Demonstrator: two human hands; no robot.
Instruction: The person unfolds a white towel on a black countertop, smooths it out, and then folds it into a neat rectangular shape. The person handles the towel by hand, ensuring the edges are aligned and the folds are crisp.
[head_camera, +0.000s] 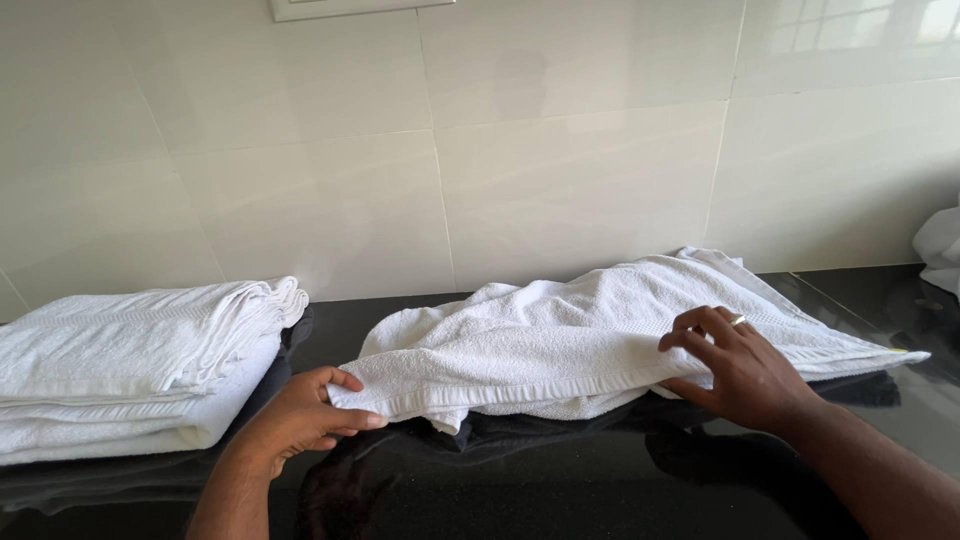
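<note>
- Your left hand (300, 415) pinches the near-left corner of a white bath towel (590, 335), thumb on top and fingers curled beneath, closed on the hemmed edge.
- Your right hand (745, 372) presses on the towel's near edge further right, fingers bent and slightly spread over the cloth, thumb tucked under the fold; a ring shows on one finger.
- The towel lies rumpled and half folded across the middle of a black polished countertop (560, 490), its far side close to the tiled wall (560, 180).
- A stack of folded white towels (140, 360) sits at the left, just beside your left hand.
- More white cloth (942, 250) shows at the far right edge, well apart.
</note>
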